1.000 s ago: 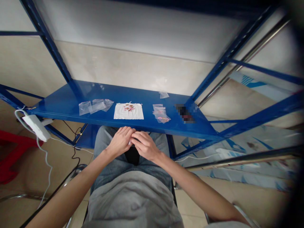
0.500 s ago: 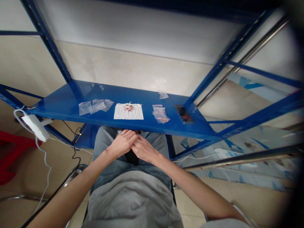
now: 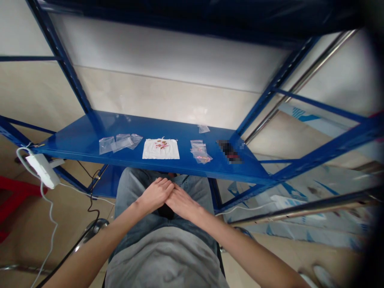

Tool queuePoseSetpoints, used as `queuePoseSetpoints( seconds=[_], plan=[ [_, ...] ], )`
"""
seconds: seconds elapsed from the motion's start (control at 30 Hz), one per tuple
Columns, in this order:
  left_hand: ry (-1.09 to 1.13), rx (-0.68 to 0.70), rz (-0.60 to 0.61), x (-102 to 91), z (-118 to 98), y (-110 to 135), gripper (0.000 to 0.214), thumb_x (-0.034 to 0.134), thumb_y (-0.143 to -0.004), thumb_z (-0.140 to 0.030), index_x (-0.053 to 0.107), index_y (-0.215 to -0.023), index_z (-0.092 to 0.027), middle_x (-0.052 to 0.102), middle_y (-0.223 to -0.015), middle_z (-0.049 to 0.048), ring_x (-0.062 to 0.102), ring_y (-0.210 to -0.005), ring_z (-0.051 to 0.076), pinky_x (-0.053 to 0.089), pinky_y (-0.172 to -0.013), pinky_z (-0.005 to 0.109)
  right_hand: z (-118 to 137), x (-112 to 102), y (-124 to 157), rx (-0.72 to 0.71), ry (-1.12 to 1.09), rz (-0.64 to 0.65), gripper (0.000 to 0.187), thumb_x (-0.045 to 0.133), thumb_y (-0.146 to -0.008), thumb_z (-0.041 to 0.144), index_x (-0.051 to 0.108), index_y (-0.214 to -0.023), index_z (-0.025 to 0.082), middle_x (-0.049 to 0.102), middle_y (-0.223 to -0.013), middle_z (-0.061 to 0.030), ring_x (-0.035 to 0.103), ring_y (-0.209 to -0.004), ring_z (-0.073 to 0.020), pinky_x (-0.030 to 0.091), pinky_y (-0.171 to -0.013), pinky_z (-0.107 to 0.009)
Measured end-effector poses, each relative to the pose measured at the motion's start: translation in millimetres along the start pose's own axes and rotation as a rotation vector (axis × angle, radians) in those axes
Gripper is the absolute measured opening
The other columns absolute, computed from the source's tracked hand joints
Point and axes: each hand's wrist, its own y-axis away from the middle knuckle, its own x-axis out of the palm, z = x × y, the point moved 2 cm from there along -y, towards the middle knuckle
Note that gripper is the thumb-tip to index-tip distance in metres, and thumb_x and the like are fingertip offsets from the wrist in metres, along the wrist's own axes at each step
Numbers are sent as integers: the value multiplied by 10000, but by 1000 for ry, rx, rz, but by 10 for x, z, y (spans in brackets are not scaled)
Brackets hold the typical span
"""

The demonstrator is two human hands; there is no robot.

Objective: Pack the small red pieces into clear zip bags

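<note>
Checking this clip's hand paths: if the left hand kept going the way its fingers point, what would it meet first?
The right hand, which the left hand appears to touch; depth is unclear.

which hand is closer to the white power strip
Left. The left hand is below and to the right of the white power strip in view; the right hand is farther away, beyond the left hand.

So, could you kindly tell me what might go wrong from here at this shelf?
Raising the left hand or right hand could catch the front edge of the blue shelf and knock off the light plastic bags lying near it. The small pink bits on the white sheet look loose and might scatter.
</note>
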Motion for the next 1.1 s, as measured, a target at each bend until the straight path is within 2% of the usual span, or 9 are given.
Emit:
queuePoseSetpoints(
  seconds=[0.07,0.13,0.27,0.37,0.47,0.6,0.73,0.9,1.1],
  plan=[
    [27,-16,-5,16,-14,-13,141,470,-835,-88,527,-937,-166,608,-913,102,547,-887,265,404,-830,398,-10,7,3,13,-7,-6,161,547,-893,111,668,-996,134,701,-948,-92,596,-939,-222,421,-973,-407],
    [75,-41,-18,-15,2,-12,142,496,-814,-101,522,-933,-173,617,-906,97,562,-880,259,404,-833,389,-16,-89,-6,9,-23,2,170,552,-886,107,673,-1003,129,705,-945,-97,601,-942,-220,421,-973,-400],
    [190,-133,-80,-150,131,36,156,522,-770,-111,506,-896,-201,635,-864,69,586,-838,243,405,-783,352,-43,-531,-53,-59,-116,-1,179,548,-890,106,674,-1009,147,711,-987,-89,605,-994,-205,432,-947,-364],
    [234,-318,-196,-234,312,79,93,524,-788,-142,505,-845,-212,633,-802,49,593,-785,230,388,-706,318,-179,-893,-137,-89,-248,-120,230,529,-908,97,662,-1074,183,692,-1090,-73,580,-1084,-184,426,-953,-342],
    [339,-518,-315,-250,477,92,31,519,-831,-205,533,-805,-216,624,-730,21,590,-689,195,362,-637,284,-528,-1055,-316,37,-338,-308,276,498,-912,68,677,-1071,205,696,-1036,-63,598,-1020,-177,440,-909,-339],
    [731,-601,-466,-193,557,50,111,612,-793,-290,583,-741,-197,615,-652,-5,570,-610,151,386,-610,251,-1210,-867,-664,341,-411,-519,227,546,-868,78,705,-995,179,695,-980,-65,617,-939,-183,457,-859,-317],
    [1130,-613,-533,-142,569,22,209,710,-722,-344,594,-696,-173,638,-647,13,615,-627,162,443,-624,256,-1728,-497,-960,570,-493,-524,158,621,-814,115,732,-922,149,701,-847,-55,623,-745,-160,460,-735,-265],
    [1377,-714,-555,-162,618,17,281,782,-652,-365,585,-681,-167,660,-593,30,639,-577,170,444,-566,249,-1885,-238,-1091,588,-484,-511,102,664,-803,183,750,-849,151,700,-815,-55,602,-728,-162,429,-718,-263],
    [1450,-754,-504,-184,574,-49,304,788,-649,-383,583,-661,-158,654,-583,26,624,-563,151,445,-538,234,-1850,-195,-1089,547,-362,-489,110,633,-839,199,737,-811,175,637,-758,-32,542,-724,-158,393,-723,-269]
  ],
)
